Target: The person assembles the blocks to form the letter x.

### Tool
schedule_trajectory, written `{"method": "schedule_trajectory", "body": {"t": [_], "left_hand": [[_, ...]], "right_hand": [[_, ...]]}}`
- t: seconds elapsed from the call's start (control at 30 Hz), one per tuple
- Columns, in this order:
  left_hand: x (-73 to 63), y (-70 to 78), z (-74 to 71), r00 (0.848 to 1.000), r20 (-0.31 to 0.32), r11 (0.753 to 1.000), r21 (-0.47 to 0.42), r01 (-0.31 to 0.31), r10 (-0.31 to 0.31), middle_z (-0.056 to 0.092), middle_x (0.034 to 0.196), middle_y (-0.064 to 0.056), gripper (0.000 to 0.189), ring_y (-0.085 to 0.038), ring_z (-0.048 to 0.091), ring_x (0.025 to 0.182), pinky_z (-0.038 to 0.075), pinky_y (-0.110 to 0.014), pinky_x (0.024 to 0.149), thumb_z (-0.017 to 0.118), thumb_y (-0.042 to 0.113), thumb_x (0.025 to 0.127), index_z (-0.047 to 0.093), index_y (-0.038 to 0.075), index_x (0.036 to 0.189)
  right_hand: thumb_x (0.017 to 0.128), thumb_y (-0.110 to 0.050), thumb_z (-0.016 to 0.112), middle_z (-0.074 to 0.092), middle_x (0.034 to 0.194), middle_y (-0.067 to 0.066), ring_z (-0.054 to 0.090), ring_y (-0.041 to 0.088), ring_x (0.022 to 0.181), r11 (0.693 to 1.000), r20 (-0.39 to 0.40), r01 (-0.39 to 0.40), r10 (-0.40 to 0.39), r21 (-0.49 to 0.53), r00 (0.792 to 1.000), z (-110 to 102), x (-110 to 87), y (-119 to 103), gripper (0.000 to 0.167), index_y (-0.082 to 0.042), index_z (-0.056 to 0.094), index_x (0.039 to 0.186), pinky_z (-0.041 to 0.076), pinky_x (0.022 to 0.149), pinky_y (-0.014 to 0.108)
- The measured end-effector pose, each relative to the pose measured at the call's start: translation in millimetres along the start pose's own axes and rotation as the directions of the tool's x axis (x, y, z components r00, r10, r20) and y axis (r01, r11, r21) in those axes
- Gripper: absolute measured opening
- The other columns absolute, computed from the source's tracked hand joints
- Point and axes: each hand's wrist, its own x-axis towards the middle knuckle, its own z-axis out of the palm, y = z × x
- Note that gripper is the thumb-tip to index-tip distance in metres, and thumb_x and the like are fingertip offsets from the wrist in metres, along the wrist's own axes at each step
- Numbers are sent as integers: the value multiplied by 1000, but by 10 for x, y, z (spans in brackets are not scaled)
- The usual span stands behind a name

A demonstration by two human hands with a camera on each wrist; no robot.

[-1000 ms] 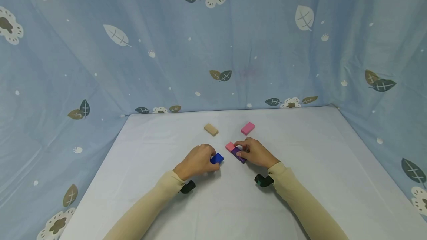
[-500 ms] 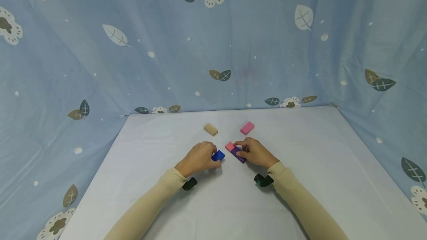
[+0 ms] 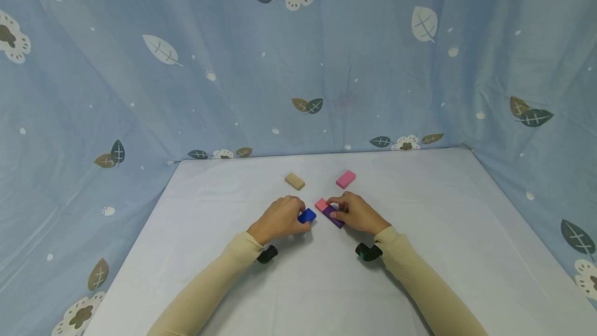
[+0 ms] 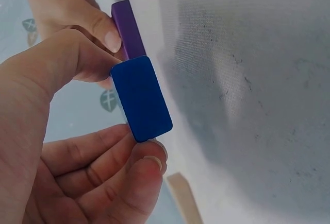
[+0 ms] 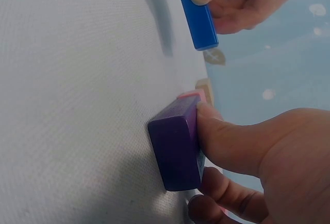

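Observation:
My left hand pinches a blue rectangular block between thumb and fingers. In the right wrist view the blue block is held off the white cloth, its shadow apart from it. A purple block lies on the table to the right, and my right hand grips its sides with thumb and fingers. The purple block's end face fills the middle of the right wrist view. A coral-pink block sits at the far end of the purple one, seemingly touching it; fingers partly cover that join.
Further back on the white table lie a beige block, to the left, and a pink block, to the right. A blue patterned curtain hangs behind and at the sides. Black wrist cameras jut below both hands.
My left hand has carried the blue block slightly right and away from me, closer to the purple and coral-pink blocks. The right hand has stayed on the purple block.

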Motion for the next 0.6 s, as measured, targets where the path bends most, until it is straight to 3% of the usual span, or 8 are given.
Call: {"method": "schedule_trajectory", "body": {"t": [0.6], "left_hand": [[67, -23, -13, 999, 34, 1000, -10, 17, -17, 62, 74, 2, 21, -5, 53, 55, 46, -19, 51, 79, 28, 83, 70, 9, 82]], "right_hand": [[96, -11, 73, 58, 92, 4, 51, 15, 82, 999, 9, 35, -36, 4, 999, -8, 3, 3, 36, -13, 71, 132, 44, 68, 24]]}}
